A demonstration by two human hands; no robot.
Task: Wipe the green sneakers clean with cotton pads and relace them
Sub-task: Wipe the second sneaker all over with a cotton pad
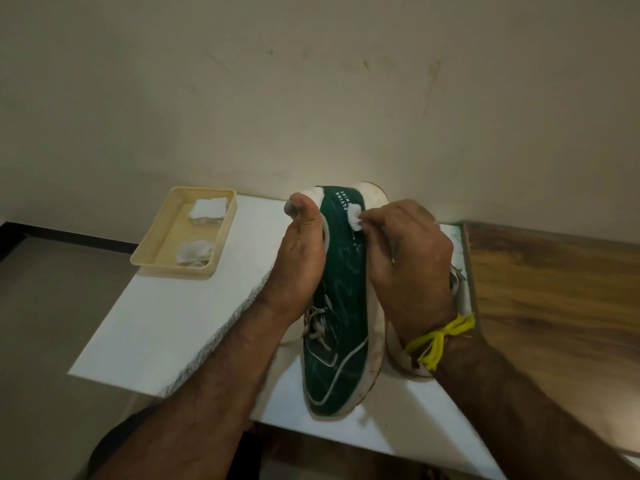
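Note:
A green sneaker (343, 306) with a white sole lies on its side on the white table (173, 323), heel away from me, its grey laces still threaded. My left hand (298, 261) grips the heel and collar, thumb up at the heel's edge. My right hand (408, 258) pinches a small white cotton pad (355, 218) and holds it against the green side near the heel lettering. A second sneaker (459, 282) sits behind my right hand, mostly hidden; only bits of white sole and lace show.
A cream plastic tray (152, 251) at the table's back left holds cotton pads (207, 207), some of them greyish. A wooden surface (554, 289) adjoins the table on the right. The wall stands close behind the table.

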